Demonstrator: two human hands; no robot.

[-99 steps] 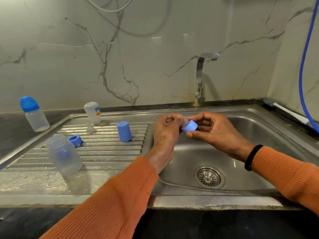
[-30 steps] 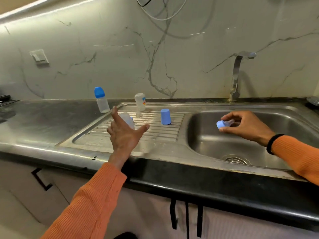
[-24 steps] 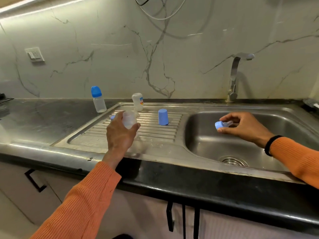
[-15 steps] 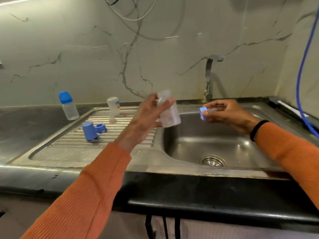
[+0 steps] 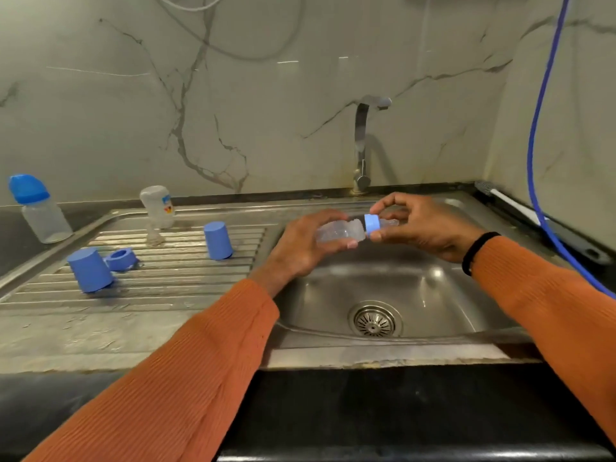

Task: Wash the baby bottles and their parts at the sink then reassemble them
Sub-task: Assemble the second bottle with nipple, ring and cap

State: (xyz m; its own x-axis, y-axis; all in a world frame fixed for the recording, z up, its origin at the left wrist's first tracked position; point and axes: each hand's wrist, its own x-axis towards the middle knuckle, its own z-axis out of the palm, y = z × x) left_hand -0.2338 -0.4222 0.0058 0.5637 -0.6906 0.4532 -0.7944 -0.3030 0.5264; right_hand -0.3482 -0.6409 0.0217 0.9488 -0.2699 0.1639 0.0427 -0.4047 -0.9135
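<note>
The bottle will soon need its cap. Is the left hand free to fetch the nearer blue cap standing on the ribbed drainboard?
Probably not yet: the left hand grips the clear bottle. The path to the blue cap looks unobstructed.

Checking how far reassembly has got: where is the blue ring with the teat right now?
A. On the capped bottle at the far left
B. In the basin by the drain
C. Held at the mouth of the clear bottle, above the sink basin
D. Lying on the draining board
C: the right hand holds the blue ring against the mouth of the clear bottle, which the left hand grips above the sink basin.
</note>
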